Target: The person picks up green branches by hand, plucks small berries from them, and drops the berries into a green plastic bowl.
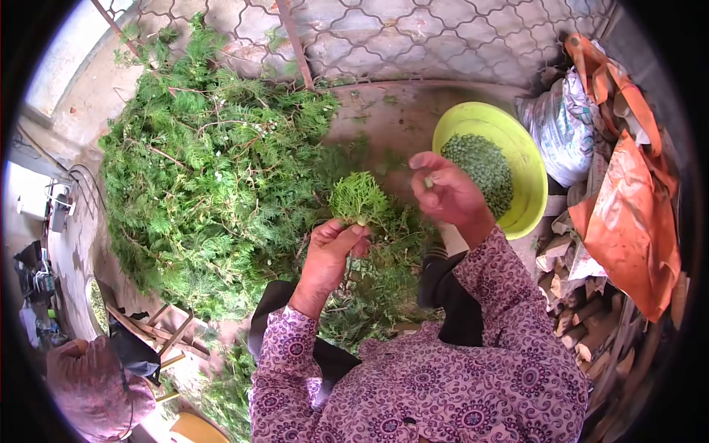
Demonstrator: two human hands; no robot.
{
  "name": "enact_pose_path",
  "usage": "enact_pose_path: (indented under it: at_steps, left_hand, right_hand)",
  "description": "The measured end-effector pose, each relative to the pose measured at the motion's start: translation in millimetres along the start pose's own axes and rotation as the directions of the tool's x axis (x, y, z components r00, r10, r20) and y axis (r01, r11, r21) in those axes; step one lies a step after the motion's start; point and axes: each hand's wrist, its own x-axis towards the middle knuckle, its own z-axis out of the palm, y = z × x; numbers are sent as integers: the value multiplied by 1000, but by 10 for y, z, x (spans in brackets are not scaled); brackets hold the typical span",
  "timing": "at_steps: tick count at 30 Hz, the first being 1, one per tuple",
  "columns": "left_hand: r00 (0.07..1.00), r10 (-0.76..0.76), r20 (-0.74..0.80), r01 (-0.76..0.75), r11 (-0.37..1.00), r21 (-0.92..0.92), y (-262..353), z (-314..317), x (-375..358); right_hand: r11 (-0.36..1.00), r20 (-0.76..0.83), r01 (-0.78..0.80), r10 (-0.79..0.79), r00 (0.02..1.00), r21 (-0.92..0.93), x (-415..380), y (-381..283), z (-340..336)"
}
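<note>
At left lies your heap of green branches [214, 170], then your left hand [330, 251] pinches a leafy sprig [360, 198], your right hand [454, 196] holds a small pale-green piece [428, 181] between thumb and fingers, and a yellow basin [533, 173] contains small green pieces [480, 166].

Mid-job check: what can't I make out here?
All in the head view:
- Pale bit at the right hand: too small to identify.
- Any stem of the green sprig behind the left hand: hidden by its fingers.
- Floor of the yellow basin: covered by green pieces.
- Orange rounded object: cut off by the bottom edge.
</note>
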Motion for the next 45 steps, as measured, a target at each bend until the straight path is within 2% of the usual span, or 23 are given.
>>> enact_pose_path:
  at_steps: [2, 3, 4, 6, 7, 8, 10, 14, 16, 17, 19, 20, 22, 24, 26, 27, 29, 32, 39, 41, 43, 44, 45]
  left_hand:
    - [999, -24, -43, 26, 999, 33, -58, -24, 50]
    - [997, -1, -72, 6, 997, 70, -87, -15, 70]
    - [995, 22, -100, -11, 994, 108, -106, -4, 81]
    - [995, 36, -96, -18, 983, 181, -108, 47, 87]
    - [995, 52, -91, -28, 968, 249, -105, 67, 84]
    - [995, 49, -90, -25, 968, 251, -98, 80, 79]
    - [995, 73, -70, -39, 916, 400, -92, 94, 68]
    - [992, 122, -16, -109, 932, 347, -179, 47, 72]
    - [994, 108, 5, -104, 942, 320, -119, 74, 53]
    - [994, 107, 2, -102, 942, 320, -92, 71, 49]
    - [997, 66, 31, -71, 975, 211, -46, 46, 37]
    - [998, 62, 27, -67, 976, 209, -35, 46, 28]
    - [999, 40, 4, -41, 994, 102, -12, 41, 28]
    - [998, 68, 6, -68, 995, 74, -6, -32, 55]
    - [992, 115, -57, -121, 985, -121, 43, -59, 68]
    - [991, 113, -77, -124, 981, -148, 67, -75, 68]
    - [984, 142, -103, -158, 974, -163, 90, -97, 84]
    - [972, 186, -145, -210, 963, -168, 123, -79, 84]
    - [968, 216, -130, -233, 963, -133, 70, -104, 92]
    - [967, 222, -125, -236, 965, -115, 76, -74, 82]
    - [976, 109, -186, -127, 988, -92, 110, 10, 47]
    - [976, 109, -188, -128, 987, -93, 108, 5, 35]
    - [988, 43, -149, -51, 997, -49, 104, -1, 24]
  right_hand:
    - [968, -187, -38, -9, 982, -247, -34, -23, 61]
    - [929, -116, -68, 27, 993, -363, -49, 11, 66]
    - [930, -117, -67, 26, 993, -361, -44, 68, 102]
    - [780, -249, -267, 146, 957, -566, 21, 187, 190]
    - [693, -284, -291, 128, 950, -659, 64, 232, 198]
    - [695, -285, -291, 127, 950, -657, 97, 280, 172]
    - [320, -101, -72, -77, 992, -945, 146, 364, 105]
    - [309, -115, -102, -23, 993, -946, 155, 367, 144]
    - [585, -242, -294, 167, 956, -756, 146, 333, 190]
    - [586, -242, -295, 169, 955, -755, 146, 330, 189]
    - [807, -297, -330, 201, 933, -490, 140, 323, 174]
    - [806, -300, -335, 206, 932, -488, 145, 306, 143]
    - [973, -266, -163, 114, 957, -166, 167, 234, 61]
    - [977, -223, -150, 115, 968, -148, 139, 161, 54]
    - [959, -226, -166, 114, 968, -230, 124, 143, 34]
    - [959, -223, -168, 116, 968, -230, 119, 142, 24]
    - [810, -268, -294, 176, 947, -507, 103, 154, 12]
    - [712, -307, -412, 282, 909, -568, 106, 216, 107]
    - [652, -218, -396, 340, 915, -646, 185, 434, 163]
    - [731, -275, -411, 308, 911, -545, 192, 495, 113]
    - [755, -269, -393, 292, 918, -524, 187, 469, 94]
    - [780, -264, -374, 274, 925, -502, 184, 460, 85]
    - [779, -264, -376, 276, 924, -501, 183, 454, 89]
